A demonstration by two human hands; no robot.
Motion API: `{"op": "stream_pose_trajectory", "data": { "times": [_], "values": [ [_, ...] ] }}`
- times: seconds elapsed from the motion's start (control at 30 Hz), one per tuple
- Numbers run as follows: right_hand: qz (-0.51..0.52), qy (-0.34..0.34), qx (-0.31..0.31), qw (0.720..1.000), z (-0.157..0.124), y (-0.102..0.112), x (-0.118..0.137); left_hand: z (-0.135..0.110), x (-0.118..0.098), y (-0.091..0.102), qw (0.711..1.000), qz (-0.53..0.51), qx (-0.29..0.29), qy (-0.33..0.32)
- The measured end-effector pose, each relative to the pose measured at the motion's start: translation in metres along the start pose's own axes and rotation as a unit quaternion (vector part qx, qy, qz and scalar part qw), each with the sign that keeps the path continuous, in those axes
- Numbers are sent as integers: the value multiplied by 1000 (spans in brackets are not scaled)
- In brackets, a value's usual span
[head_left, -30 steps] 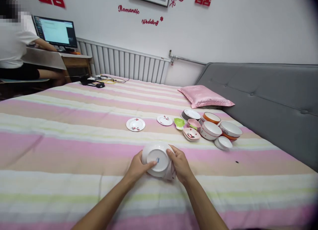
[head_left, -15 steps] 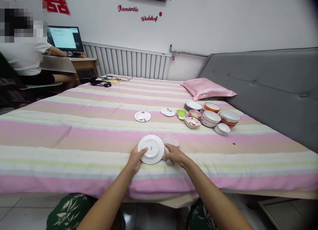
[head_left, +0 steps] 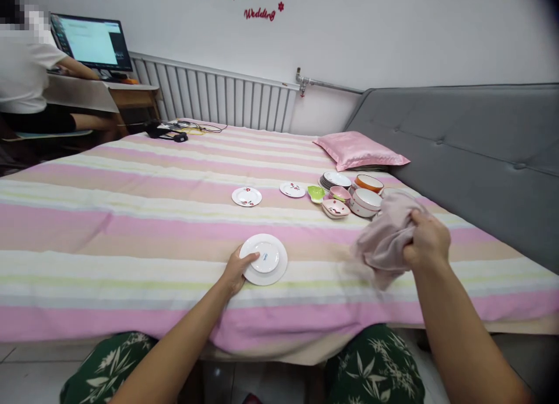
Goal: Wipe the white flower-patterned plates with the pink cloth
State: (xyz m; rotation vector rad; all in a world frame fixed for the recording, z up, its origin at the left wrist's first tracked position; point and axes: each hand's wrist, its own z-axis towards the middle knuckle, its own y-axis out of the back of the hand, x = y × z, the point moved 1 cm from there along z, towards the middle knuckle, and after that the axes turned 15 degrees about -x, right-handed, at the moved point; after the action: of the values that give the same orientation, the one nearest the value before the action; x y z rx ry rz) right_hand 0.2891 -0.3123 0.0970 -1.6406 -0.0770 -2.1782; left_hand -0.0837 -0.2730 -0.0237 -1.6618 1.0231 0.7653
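Note:
My left hand [head_left: 237, 269] grips a white plate [head_left: 275, 268] by its left edge, thumb on the upturned underside, where a small blue mark shows. Out to the right, my right hand [head_left: 428, 241] is closed round a crumpled pale pink cloth [head_left: 386, 235], blurred at its lower edge by motion. The cloth hangs in front of part of the dishes. Beyond the held plate lie a plate with red flowers [head_left: 247, 197] and a second flowered plate [head_left: 292, 189], apart from each other on the bed.
Right of the flowered plates stand a green leaf-shaped dish [head_left: 315, 194], a square pink-rimmed bowl [head_left: 335, 208], stacked plates [head_left: 336, 180] and several bowls [head_left: 365, 201]. A pink pillow [head_left: 360, 149] lies behind them. Cables and a black device [head_left: 166, 132] sit far left; a person [head_left: 26, 72] sits at a desk.
My right hand has moved from the plate's edge out to the right and up, taking the cloth with it. My left hand still holds the plate in nearly the same place.

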Motion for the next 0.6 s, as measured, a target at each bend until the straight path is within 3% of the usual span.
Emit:
{"op": "stream_pose_trajectory", "data": {
  "times": [0.07, 0.13, 0.23, 0.4, 0.57, 0.6],
  "values": [
    [36, -36, -60, 997, -1, -3, 13, -1, -1, 0, 1000, 2, -1, -2],
    [49, -100, -42, 993, -19, -12, 20, -3, -2, -2, 1000, 8, 0, -3],
    [38, -134, 29, 990, -63, -28, 18, -6, -5, -3, 1000, 25, 4, -1],
    [-3, -158, 177, 971, -135, -50, -10, -2, -4, -13, 998, 64, 5, -23],
    [-17, -130, 296, 946, -184, -81, -31, 14, 0, -25, 995, 95, 17, -38],
    [-18, -87, 345, 934, -191, -87, -33, 18, 0, -26, 994, 102, 27, -36]
  ]
}}
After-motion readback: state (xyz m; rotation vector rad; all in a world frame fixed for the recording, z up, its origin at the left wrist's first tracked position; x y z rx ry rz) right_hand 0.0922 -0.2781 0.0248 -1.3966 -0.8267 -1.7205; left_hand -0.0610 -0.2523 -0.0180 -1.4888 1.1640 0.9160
